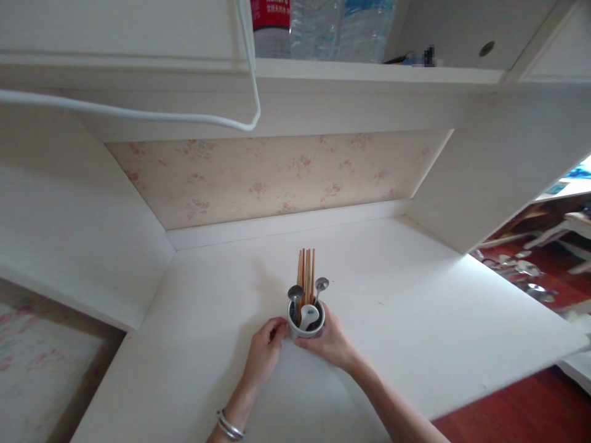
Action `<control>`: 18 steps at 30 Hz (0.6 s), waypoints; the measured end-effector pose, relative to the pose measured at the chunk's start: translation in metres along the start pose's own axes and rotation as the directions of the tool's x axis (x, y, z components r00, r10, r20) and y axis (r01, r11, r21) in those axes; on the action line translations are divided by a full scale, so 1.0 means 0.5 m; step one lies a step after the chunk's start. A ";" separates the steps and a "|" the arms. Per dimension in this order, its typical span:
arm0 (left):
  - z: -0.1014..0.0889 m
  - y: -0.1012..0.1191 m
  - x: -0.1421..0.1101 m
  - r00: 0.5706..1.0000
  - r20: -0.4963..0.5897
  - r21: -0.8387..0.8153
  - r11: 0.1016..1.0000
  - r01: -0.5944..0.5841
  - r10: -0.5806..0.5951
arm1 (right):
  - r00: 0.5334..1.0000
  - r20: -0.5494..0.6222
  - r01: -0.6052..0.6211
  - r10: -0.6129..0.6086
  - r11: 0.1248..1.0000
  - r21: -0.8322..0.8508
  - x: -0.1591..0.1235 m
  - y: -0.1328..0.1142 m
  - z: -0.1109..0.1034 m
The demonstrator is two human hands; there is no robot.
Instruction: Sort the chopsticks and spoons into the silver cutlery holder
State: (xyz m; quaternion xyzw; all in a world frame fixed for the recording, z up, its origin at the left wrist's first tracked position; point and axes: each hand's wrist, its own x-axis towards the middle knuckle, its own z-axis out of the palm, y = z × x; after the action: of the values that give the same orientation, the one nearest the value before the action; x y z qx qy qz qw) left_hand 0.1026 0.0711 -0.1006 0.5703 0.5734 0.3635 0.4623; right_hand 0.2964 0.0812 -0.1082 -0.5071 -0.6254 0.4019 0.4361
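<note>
A white utensil cup (306, 333) stands upright on the white counter (212, 332). It holds several wooden chopsticks (306, 271), a white ceramic spoon (309, 315) and two metal spoons, one on the left (295, 293) and one on the right (322, 283). My right hand (333, 342) is closed around the cup's right side, thumb across its front. Just left of the cup, my left hand (266, 344) has its fingers curled together, fingertips at the cup's side. Whether they touch it or hold anything small, I cannot tell.
Overhead, a shelf (369, 71) holds bottles in clear wrap (341, 31). A white cable (184, 117) hangs at the upper left. Side panels bound the counter, with floral wallpaper (277, 178) behind. Beyond its right edge lie a red floor (498, 406) and metal items (529, 269).
</note>
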 end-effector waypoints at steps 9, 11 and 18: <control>0.000 0.007 -0.005 0.999 0.006 0.015 0.998 -0.054 0.054 | 0.924 -0.378 -0.036 0.066 0.996 0.086 0.119 0.051 -0.192; -0.001 0.008 -0.007 0.998 0.013 0.020 0.998 -0.057 0.057 | 0.882 -0.467 -0.040 0.066 0.997 0.064 0.149 0.061 -0.245; -0.003 0.013 -0.010 0.998 0.014 0.027 0.998 -0.063 0.063 | 0.815 -0.578 -0.084 0.039 0.995 -0.050 0.183 0.112 -0.343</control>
State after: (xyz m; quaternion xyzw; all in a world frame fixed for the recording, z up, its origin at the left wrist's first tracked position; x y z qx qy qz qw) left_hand 0.1030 0.0667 -0.0935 0.5969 0.5570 0.3662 0.4465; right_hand 0.4662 0.1906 -0.0975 -0.6405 -0.4618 0.2204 0.5726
